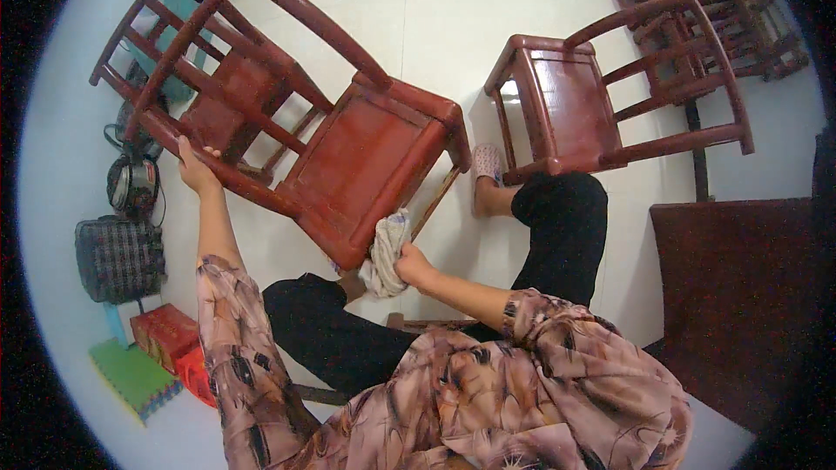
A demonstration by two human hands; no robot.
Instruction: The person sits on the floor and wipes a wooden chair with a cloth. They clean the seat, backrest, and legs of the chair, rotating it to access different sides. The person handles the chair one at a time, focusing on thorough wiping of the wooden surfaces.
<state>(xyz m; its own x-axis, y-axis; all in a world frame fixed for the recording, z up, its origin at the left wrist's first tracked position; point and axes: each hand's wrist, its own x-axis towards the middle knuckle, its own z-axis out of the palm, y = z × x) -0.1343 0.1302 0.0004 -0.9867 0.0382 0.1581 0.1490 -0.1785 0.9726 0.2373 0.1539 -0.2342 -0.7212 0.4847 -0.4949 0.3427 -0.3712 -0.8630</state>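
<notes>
In front of me a red-brown wooden chair stands tilted, its square seat facing up and its curved, slatted back to the left. My left hand is closed around the outer rail of that back. A whitish bunched cloth is gripped in my right hand. It presses against the near right edge of the seat, by a leg. The fingers of my right hand are partly hidden by the cloth.
Behind the held chair is a second red-brown chair, and a third chair stands at the right. Stacked wooden furniture fills the far right corner. Along the left wall lie a checked bag, a red box and green foam mats.
</notes>
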